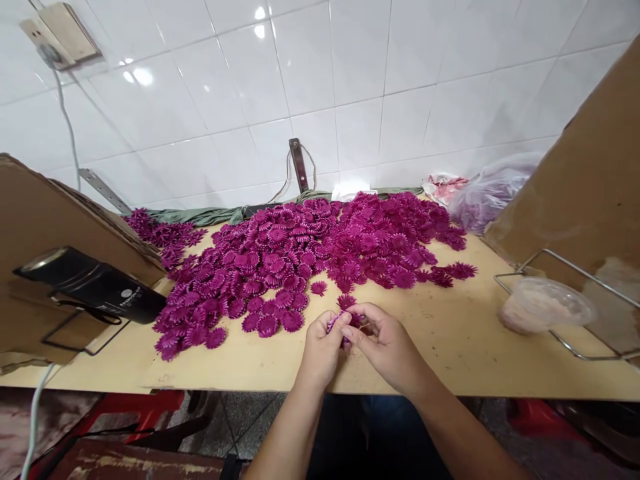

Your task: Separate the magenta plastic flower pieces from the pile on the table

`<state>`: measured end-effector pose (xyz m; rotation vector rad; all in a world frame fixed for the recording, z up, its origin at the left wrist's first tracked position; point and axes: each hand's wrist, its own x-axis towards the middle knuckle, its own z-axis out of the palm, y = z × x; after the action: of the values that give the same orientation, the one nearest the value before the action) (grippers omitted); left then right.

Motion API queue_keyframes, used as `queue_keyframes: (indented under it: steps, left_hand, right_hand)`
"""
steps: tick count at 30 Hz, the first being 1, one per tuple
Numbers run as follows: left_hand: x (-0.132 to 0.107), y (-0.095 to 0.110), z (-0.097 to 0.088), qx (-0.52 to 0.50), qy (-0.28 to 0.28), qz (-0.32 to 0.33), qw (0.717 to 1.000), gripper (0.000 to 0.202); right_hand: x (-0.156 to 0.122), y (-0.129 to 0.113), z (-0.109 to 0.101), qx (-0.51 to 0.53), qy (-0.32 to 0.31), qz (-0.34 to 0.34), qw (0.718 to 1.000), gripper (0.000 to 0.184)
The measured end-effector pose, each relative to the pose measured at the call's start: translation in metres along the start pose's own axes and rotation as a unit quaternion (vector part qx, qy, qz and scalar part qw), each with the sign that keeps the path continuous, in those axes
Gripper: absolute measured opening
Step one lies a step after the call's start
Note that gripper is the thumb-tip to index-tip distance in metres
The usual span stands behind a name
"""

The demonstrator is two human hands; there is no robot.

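Observation:
My left hand [323, 343] and my right hand [383, 340] meet near the front edge of the table, thumbs and fingertips pinched together. Between them is a purple flower-shaped piece [356, 320], mostly covered by the fingers. Just beyond the fingertips lies a loose purple flower piece [346, 302], and another single flower [318, 288] rests a little farther left. Behind the hands spreads a large heap of rounder, cupped purple flowers [270, 247] on the left. It runs into a heap of flatter, spiky purple flowers [385, 240] on the right.
A black bottle [95, 283] leans at the left beside a cardboard panel [65, 233]. At the right stand another cardboard sheet [575, 167], a metal wire frame [590, 277] and a clear plastic tub [545, 305]. A plastic bag [493, 193] sits by the tiled wall [360, 73].

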<state>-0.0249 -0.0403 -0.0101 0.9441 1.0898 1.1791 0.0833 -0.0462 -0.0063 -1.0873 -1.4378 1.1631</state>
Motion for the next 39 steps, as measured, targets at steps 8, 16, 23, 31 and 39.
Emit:
queue_keyframes:
  steps: [8, 16, 23, 31, 39]
  left_hand:
    - [0.001, -0.004, 0.002, 0.023, -0.029, 0.057, 0.998, 0.043]
    - [-0.007, -0.002, -0.004, 0.040, 0.027, 0.064, 0.997, 0.038]
    - [0.006, 0.007, -0.001, 0.044, 0.019, 0.029, 0.998, 0.035]
    - [0.023, 0.003, 0.006, 0.012, 0.040, 0.023, 0.999, 0.050]
    - [0.021, 0.005, 0.006, -0.051, 0.009, 0.014, 0.999, 0.039]
  right_hand:
    - [0.009, 0.008, -0.012, -0.036, 0.094, -0.026, 0.995, 0.013]
    - [0.051, 0.006, -0.073, -0.068, 0.336, -0.004, 0.940, 0.020]
    - [0.075, 0.002, -0.083, -0.214, 0.292, 0.064, 0.930, 0.059]
    - [0.029, -0.009, -0.027, -0.086, 0.007, 0.010, 0.996, 0.022]
    - [0.033, 0.010, -0.032, -0.021, 0.005, -0.008, 1.000, 0.011]
